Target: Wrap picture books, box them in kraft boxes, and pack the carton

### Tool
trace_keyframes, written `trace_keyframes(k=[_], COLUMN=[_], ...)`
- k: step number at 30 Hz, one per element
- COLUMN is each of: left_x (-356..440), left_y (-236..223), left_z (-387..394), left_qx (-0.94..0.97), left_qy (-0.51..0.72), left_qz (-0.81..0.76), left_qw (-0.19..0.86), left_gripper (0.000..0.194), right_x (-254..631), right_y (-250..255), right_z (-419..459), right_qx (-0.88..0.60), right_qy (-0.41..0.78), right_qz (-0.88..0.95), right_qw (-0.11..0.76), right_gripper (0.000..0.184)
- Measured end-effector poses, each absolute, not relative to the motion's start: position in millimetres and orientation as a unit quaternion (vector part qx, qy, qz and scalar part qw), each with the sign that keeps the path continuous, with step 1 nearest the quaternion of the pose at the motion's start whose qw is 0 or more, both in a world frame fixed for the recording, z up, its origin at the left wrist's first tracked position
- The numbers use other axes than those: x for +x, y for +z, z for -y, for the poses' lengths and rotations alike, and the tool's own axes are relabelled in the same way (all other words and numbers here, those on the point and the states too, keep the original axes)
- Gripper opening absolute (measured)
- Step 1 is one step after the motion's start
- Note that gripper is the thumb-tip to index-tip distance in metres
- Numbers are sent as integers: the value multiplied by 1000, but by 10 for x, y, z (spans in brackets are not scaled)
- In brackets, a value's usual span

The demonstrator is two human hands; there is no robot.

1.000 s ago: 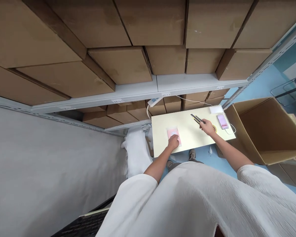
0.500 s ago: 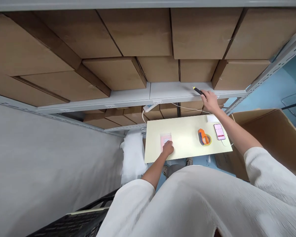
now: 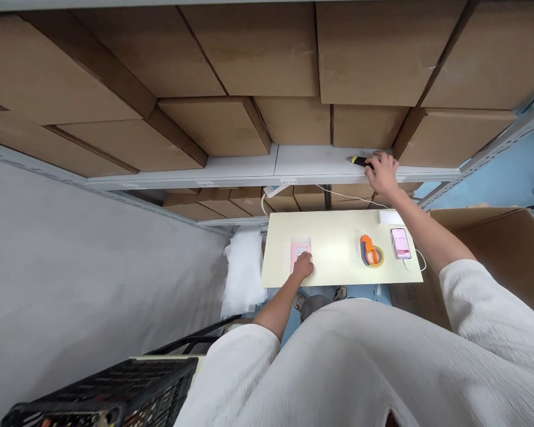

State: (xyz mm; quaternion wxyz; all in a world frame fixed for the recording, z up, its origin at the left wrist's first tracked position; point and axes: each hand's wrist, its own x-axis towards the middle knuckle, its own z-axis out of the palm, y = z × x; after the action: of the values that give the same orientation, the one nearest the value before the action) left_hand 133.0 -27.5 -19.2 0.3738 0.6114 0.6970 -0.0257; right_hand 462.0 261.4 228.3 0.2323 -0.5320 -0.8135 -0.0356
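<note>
Can't make out any actual words or numbers here tbh. The small white rectangular label point(image 3: 288, 181) on the grey metal shelf edge point(image 3: 240, 179) has dark characters, way too tiny. Pink-screened slim phone point(image 3: 400, 242)? Illegible. Flat pink rectangular packet point(image 3: 299, 244)? Just blur.

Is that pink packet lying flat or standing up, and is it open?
Flat: the pink packet lies on the tabletop, the left hand over its near end. Open or sealed, I cannot tell.

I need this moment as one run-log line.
left grip: on pink packet | right grip: on black-yellow tool, at shelf | phone: on table
</note>
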Motion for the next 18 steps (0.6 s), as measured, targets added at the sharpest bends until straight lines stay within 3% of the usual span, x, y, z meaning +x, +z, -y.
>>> trace_keyframes(k=[5, 11, 15, 18], left_x=[1265, 991, 817, 733], left_y=[-185, -203, -240, -282], left_z=[338, 436, 502, 552], left_qx=[613, 590, 607, 605], left_qy=[14, 29, 36, 43], left_qz=[-697, -711, -694, -695], left_qw=[373, 382, 386, 386], left_gripper=[55, 62, 59, 57], right_x=[4216, 3482, 3024, 2797], right_y=[1916, 714, 72, -174], right_z=[-2099, -1124, -511, -200], right_qx=[-482, -480, -580, -648], right_qy=[51, 324, 469, 509], right_qz=[844, 783, 654, 564], right_qw=[229, 225, 128, 60], right_gripper=[38, 31, 29, 34])
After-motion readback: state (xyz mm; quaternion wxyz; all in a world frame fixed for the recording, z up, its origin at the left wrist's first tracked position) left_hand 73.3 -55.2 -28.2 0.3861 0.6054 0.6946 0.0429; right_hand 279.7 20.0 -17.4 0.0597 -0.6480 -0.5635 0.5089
